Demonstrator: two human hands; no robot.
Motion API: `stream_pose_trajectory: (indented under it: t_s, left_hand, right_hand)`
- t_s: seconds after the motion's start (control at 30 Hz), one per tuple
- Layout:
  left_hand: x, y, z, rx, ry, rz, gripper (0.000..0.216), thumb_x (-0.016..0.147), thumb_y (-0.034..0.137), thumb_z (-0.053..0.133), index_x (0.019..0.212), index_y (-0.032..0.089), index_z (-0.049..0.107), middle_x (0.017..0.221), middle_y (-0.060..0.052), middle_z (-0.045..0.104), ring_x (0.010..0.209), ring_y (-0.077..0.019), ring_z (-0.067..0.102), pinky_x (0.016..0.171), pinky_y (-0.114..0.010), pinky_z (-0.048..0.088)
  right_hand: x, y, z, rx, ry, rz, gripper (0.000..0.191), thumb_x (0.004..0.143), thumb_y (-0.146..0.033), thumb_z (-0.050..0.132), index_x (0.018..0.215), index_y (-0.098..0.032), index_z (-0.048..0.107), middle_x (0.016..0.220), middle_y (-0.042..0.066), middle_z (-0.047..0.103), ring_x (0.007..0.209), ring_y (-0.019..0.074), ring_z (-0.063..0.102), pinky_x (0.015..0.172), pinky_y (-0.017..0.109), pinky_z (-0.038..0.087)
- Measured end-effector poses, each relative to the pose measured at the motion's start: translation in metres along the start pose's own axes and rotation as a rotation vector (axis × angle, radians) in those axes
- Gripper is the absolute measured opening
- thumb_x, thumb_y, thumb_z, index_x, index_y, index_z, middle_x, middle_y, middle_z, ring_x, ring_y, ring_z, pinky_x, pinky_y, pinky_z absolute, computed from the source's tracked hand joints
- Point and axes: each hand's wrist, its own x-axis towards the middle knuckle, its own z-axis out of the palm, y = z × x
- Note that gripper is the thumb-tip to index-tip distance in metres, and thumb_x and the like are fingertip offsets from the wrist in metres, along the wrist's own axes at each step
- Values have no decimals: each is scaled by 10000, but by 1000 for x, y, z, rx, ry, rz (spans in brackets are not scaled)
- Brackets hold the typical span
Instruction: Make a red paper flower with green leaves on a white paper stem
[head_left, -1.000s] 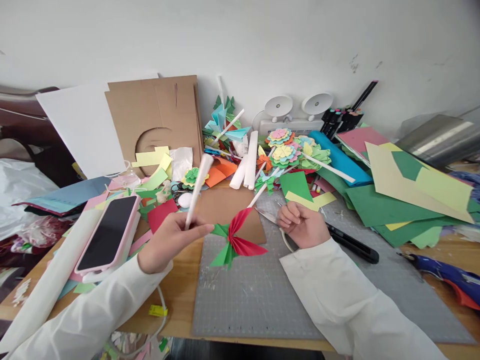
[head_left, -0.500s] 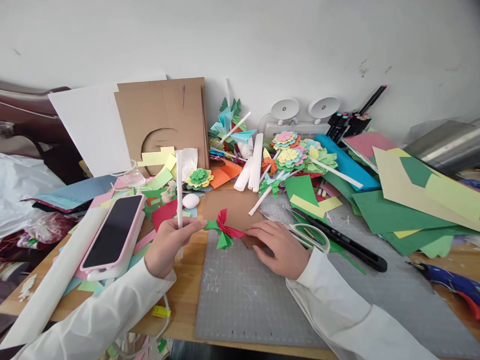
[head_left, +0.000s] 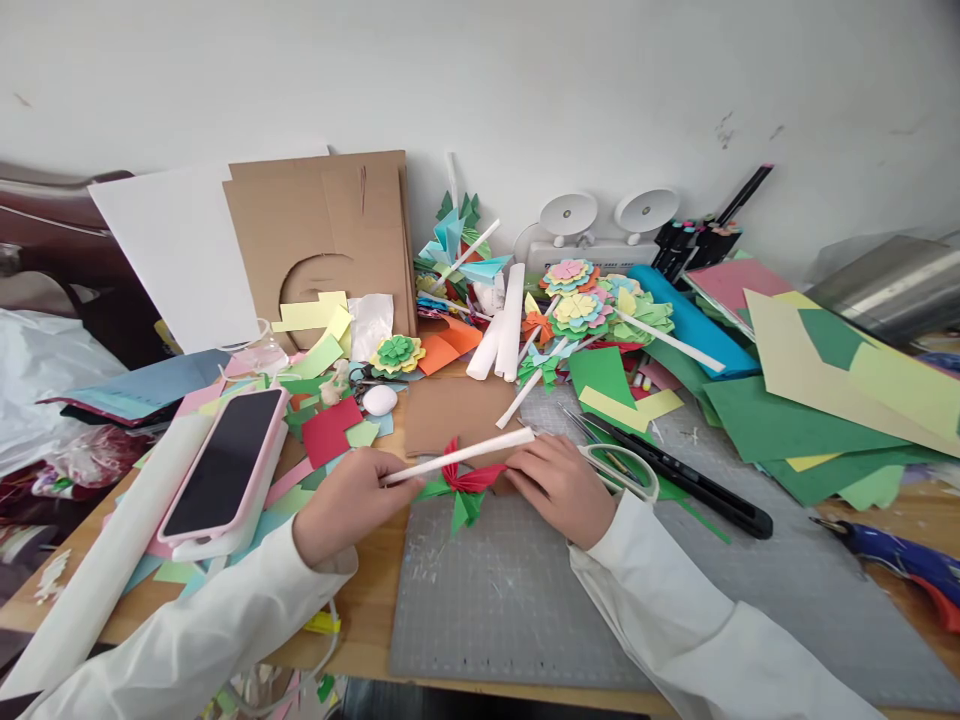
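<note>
My left hand point(head_left: 352, 505) is closed round a thin white paper stick point(head_left: 480, 447), which slants up to the right across the front of a folded red and green paper flower point(head_left: 466, 505). The left fingertips also meet the flower's green end. My right hand point(head_left: 559, 490) has its fingers closed at the tip of the red paper; whether the stick's far end touches these fingers I cannot tell. Behind the flower lies a piece of brown cardboard point(head_left: 442, 405), partly over the grey cutting mat point(head_left: 510, 600).
White-handled scissors point(head_left: 651, 485) and a black utility knife point(head_left: 697, 485) lie right of my right hand. A glue gun point(head_left: 892, 555) is at the far right. A phone point(head_left: 225, 470) in a pink case stands left, among paper scraps. Finished paper flowers point(head_left: 574, 310) pile up behind.
The white stick has tipped from upright to nearly level, pointing right, over the flower. My left hand has turned and moved slightly right; the right hand has hardly moved.
</note>
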Motion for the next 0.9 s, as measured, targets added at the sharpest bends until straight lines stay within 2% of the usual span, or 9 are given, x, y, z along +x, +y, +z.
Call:
stream_pose_trajectory:
  t_s: [0.1, 0.17, 0.23, 0.33, 0.5, 0.67, 0.9]
  left_hand:
    - [-3, -1, 2, 66, -41, 37, 274, 786, 378, 486, 592, 184, 478, 530, 46, 367, 492, -109, 355, 481, -235, 248]
    - [-9, 0, 2, 65, -13, 24, 218, 802, 386, 457, 745, 188, 530, 597, 35, 455, 534, -135, 441, 518, -244, 327]
    - [-17, 1, 0, 59, 46, 32, 218, 828, 378, 414, 844, 194, 530, 654, 21, 503, 588, -157, 494, 573, -264, 386]
    - [-27, -1, -2, 31, 84, 108, 203, 870, 334, 348, 863, 208, 508, 706, 6, 545, 642, -164, 528, 631, -271, 419]
    - [-35, -5, 7, -94, 68, 160, 209, 906, 303, 340, 1062, 215, 446, 742, 1, 603, 596, -147, 529, 573, -242, 413]
    - [-35, -7, 24, -132, 64, 129, 173, 923, 322, 352, 1037, 213, 423, 730, -1, 618, 578, -146, 554, 525, -231, 399]
    - [-29, -7, 31, -22, 110, 147, 180, 932, 299, 329, 1065, 218, 418, 696, 12, 613, 608, -166, 589, 554, -240, 403]
  right_hand:
    - [1, 0, -1, -47, -27, -30, 196, 933, -192, 443, 818, -169, 599, 816, 59, 607, 768, 204, 508, 695, 352, 331]
    - [1, 0, -2, -68, -48, -48, 195, 932, -203, 448, 820, -167, 604, 815, 58, 598, 762, 200, 501, 701, 351, 328]
    - [1, 0, -3, -84, -67, -63, 191, 927, -220, 461, 814, -169, 607, 802, 53, 587, 762, 199, 493, 710, 352, 328]
    - [1, 0, -3, -96, -85, -78, 203, 933, -225, 450, 817, -174, 609, 790, 48, 573, 763, 194, 484, 718, 347, 330]
    - [1, 0, -3, -96, -97, -85, 211, 943, -225, 436, 837, -183, 614, 794, 43, 566, 764, 184, 484, 715, 334, 330]
    - [1, 0, -3, -89, -92, -78, 202, 941, -226, 449, 836, -186, 616, 789, 37, 566, 768, 181, 493, 719, 331, 334]
    - [1, -1, -4, -75, -89, -70, 210, 941, -230, 445, 826, -186, 615, 781, 37, 569, 765, 182, 492, 717, 336, 334]
